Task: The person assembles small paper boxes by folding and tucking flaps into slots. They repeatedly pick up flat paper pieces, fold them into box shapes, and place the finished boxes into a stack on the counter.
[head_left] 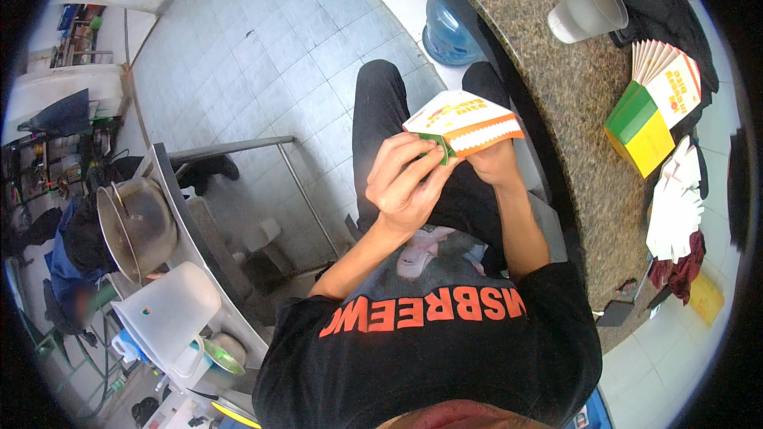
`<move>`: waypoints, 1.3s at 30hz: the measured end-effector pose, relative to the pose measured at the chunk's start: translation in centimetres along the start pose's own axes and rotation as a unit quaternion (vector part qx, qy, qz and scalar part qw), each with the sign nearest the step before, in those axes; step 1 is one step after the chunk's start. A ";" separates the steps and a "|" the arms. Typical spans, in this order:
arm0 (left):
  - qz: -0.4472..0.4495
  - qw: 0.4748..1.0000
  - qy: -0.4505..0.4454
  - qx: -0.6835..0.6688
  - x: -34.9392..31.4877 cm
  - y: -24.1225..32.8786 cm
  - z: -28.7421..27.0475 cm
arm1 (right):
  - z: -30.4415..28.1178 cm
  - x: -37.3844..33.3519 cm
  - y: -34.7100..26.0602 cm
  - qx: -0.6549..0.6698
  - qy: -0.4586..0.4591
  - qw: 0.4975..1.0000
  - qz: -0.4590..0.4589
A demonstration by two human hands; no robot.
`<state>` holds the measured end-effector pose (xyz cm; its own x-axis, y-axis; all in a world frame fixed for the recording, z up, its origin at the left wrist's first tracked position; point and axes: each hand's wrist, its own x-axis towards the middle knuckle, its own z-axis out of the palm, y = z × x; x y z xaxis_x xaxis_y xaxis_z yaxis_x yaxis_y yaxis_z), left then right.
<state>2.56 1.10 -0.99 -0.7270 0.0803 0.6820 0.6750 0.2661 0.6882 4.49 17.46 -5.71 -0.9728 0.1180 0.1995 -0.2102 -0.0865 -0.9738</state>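
Above my lap is a small paper food carton (457,115), white with orange and green sides and a zigzag edge. My left hand (404,179) pinches its green end flap between thumb and fingers. From beneath and behind, my right hand (494,164) grips the carton, most of its fingers hidden by the card. On the counter to my right lies a fanned stack of similar cartons (652,111) in green, yellow and white. Just nearer than that stack sits a pile of white folded paper pieces (675,206).
The speckled stone counter (548,71) runs along my right, with a clear plastic cup (586,9) and dark cloth (664,0). A blue water jug (451,32) stands beneath its edge. At left are a metal pot (139,226) and white plastic tub (179,310).
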 end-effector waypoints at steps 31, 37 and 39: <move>-0.297 0.946 -0.055 -0.115 5.1 -3.1 -3.0 | 1.8 4.2 -5.5 -0.334 0.182 0.887 -0.263; -0.404 0.831 -0.006 -0.382 5.6 -0.9 0.6 | 3.3 3.1 -5.1 -0.258 0.169 0.934 -0.180; -0.294 0.932 -0.010 -0.211 4.7 -0.9 0.8 | 3.4 2.6 -4.8 -0.178 0.191 0.958 -0.118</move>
<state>-1.54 2.00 1.37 -0.9861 0.0597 0.1548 0.1459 -0.1319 0.9805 2.66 14.85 -0.20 -0.7812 0.4512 0.4315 -0.3079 0.3227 -0.8950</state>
